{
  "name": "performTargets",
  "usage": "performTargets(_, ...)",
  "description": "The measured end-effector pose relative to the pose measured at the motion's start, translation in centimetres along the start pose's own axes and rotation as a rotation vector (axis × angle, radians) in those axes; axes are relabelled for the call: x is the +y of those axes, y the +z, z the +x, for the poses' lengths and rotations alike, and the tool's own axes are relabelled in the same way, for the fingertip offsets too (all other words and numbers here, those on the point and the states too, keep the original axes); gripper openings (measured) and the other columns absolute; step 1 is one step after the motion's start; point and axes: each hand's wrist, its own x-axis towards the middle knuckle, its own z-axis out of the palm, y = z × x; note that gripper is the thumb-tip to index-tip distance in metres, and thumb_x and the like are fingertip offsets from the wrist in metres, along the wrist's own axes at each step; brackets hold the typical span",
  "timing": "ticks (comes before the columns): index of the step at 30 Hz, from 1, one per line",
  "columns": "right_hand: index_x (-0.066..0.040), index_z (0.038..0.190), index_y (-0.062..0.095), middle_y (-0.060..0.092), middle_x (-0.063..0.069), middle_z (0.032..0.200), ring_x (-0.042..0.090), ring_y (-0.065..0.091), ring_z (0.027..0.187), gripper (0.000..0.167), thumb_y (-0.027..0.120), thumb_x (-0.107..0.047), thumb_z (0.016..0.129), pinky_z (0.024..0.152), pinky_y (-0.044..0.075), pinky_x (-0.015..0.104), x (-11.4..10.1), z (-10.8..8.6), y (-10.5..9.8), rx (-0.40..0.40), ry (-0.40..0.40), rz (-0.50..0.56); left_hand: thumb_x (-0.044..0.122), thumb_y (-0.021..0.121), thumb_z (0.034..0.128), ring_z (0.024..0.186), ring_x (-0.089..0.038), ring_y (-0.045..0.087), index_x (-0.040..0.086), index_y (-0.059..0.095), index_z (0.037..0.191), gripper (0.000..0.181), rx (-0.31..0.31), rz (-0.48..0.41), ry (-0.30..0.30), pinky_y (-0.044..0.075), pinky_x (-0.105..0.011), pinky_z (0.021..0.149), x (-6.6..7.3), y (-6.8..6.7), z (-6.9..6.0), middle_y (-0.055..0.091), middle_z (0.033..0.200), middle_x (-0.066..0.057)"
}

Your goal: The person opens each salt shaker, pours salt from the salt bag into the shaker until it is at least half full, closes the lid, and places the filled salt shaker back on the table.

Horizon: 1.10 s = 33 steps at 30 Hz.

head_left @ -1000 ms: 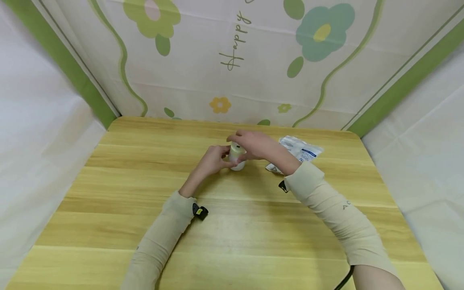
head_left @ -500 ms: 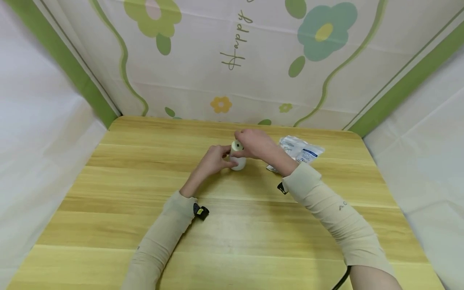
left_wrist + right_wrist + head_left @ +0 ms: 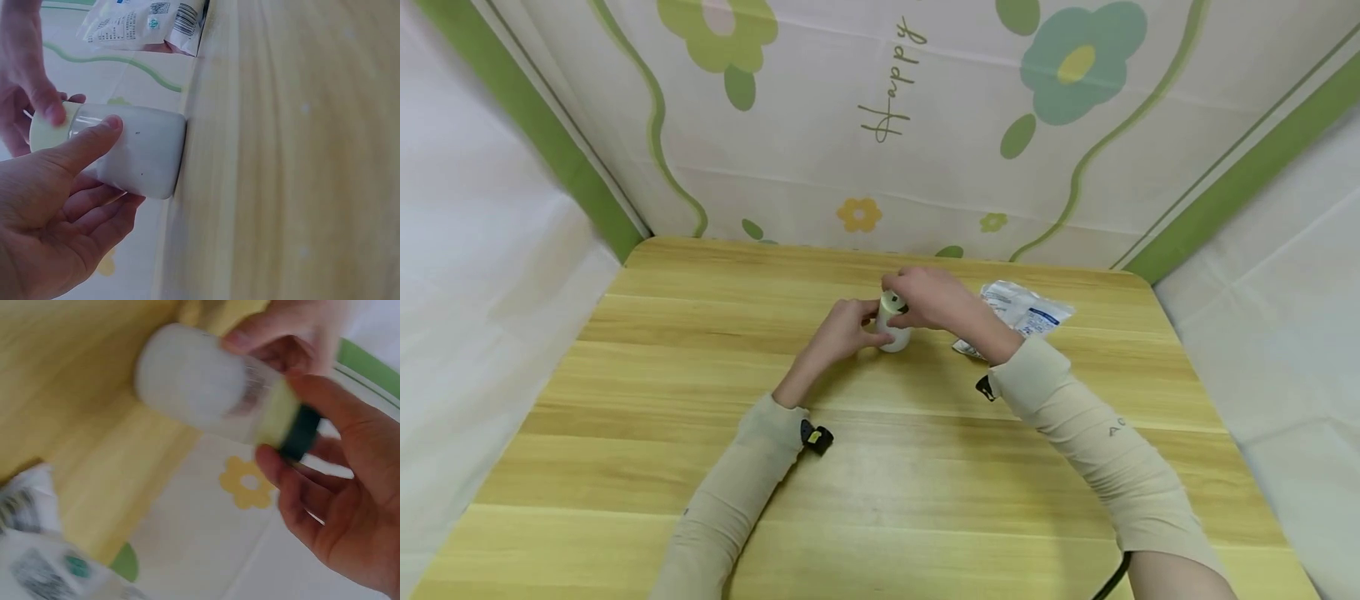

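A small translucent bottle [image 3: 894,340] with white contents stands upright near the back of the table. My left hand [image 3: 842,332] grips its body, thumb on one side and fingers on the other, as the left wrist view also shows. At the top, my right hand [image 3: 936,300] pinches the pale yellow-green lid [image 3: 279,415] between thumb and fingers. A dark green part [image 3: 300,433] of the lid shows in the right wrist view. The bottle's base [image 3: 178,156] rests on the tabletop.
A crumpled white printed plastic pouch [image 3: 1030,312] lies right of the bottle, partly behind my right forearm. Behind the wooden table [image 3: 880,483] hangs a flowered curtain [image 3: 790,150]. White fabric walls flank both sides.
My right hand's fingers and thumb have shifted round the lid, from spread to a closer hold. My left hand and the bottle stay nearly in place.
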Motion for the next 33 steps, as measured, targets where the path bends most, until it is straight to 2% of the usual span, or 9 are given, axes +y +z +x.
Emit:
performTargets(4,-0.006,0.1,0.062,0.066,0.006,0.083,0.016,0.058,0.066,0.047,0.071,-0.051,0.088,0.052,0.046,0.027,0.0,0.1,1.1,0.106,0.064,-0.062,0.024,0.08,0.0854,0.086,-0.014,0.061,0.012,0.07,0.12,0.038,0.003,0.018,-0.001,0.049,-0.028,0.074,0.2,-0.1,0.0,0.074,0.105,-0.006)
performTargets(7,-0.006,0.1,0.06,0.066,0.006,0.082,0.018,0.058,0.066,0.051,0.071,-0.055,0.087,0.052,0.046,0.029,0.0,0.1,1.4,0.125,0.081,-0.051,0.025,0.08,0.0857,0.074,-0.014,0.048,0.013,0.071,0.116,0.034,0.009,0.027,-0.002,0.037,-0.026,0.065,0.3,-0.1,0.0,0.071,0.093,-0.006)
performTargets(12,-0.012,0.132,0.057,0.065,0.009,0.122,0.025,0.066,0.103,0.057,0.079,-0.036,0.085,0.084,0.057,0.038,0.6,-0.3,0.7,0.01,-0.057,0.047,0.026,0.079,0.0863,0.086,-0.017,0.064,0.01,0.07,0.11,0.031,0.004,0.043,0.0,0.052,-0.028,0.075,0.2,0.0,-0.1,0.074,0.103,-0.008)
performTargets(15,-0.015,0.136,0.058,0.06,0.01,0.133,0.028,0.062,0.115,0.054,0.079,-0.02,0.086,0.096,0.054,0.041,0.9,-0.4,0.3,-0.039,-0.166,0.085,0.026,0.08,0.0857,0.104,-0.025,0.07,0.006,0.069,0.114,0.036,0.003,0.033,-0.013,0.058,-0.036,0.088,0.2,0.1,0.0,0.073,0.114,-0.014)
performTargets(19,-0.01,0.124,0.065,0.064,0.01,0.116,0.025,0.064,0.099,0.038,0.076,-0.019,0.089,0.086,0.056,0.037,0.8,-0.2,0.4,-0.02,-0.184,0.066,0.026,0.08,0.0853,0.107,-0.025,0.07,0.007,0.069,0.119,0.04,0.014,0.032,-0.016,0.058,-0.038,0.09,0.1,0.1,-0.1,0.073,0.117,-0.013)
performTargets(23,-0.006,0.114,0.064,0.065,0.01,0.099,0.02,0.062,0.08,0.035,0.073,-0.031,0.092,0.07,0.055,0.031,0.4,0.2,1.0,0.036,-0.107,0.003,0.027,0.08,0.086,0.071,-0.014,0.056,0.012,0.07,0.105,0.026,0.013,0.056,0.003,0.044,-0.024,0.065,0.1,0.1,-0.2,0.068,0.083,-0.006)
performTargets(26,-0.004,0.111,0.062,0.064,0.011,0.096,0.02,0.061,0.077,0.038,0.073,-0.035,0.091,0.067,0.055,0.03,0.3,0.4,1.3,0.048,-0.068,0.002,0.026,0.079,0.0866,0.064,-0.015,0.041,0.012,0.068,0.1,0.023,0.008,0.052,0.014,0.031,-0.026,0.06,0.0,0.2,-0.2,0.058,0.073,-0.006)
performTargets(30,-0.007,0.127,0.059,0.063,0.014,0.116,0.026,0.064,0.098,0.047,0.078,-0.023,0.087,0.084,0.057,0.035,0.7,0.1,1.2,-0.018,-0.133,0.068,0.025,0.08,0.0862,0.089,-0.018,0.069,0.008,0.07,0.11,0.031,0.011,0.044,-0.004,0.055,-0.027,0.078,0.1,0.3,-0.1,0.074,0.099,-0.01)
performTargets(33,-0.01,0.138,0.054,0.056,0.014,0.135,0.03,0.061,0.117,0.058,0.079,-0.01,0.086,0.097,0.054,0.04,1.3,-0.2,1.0,-0.056,-0.202,0.123,0.026,0.081,0.085,0.11,-0.026,0.07,0.005,0.069,0.116,0.039,0.014,0.038,-0.032,0.058,-0.038,0.092,0.2,0.2,0.0,0.073,0.118,-0.014)
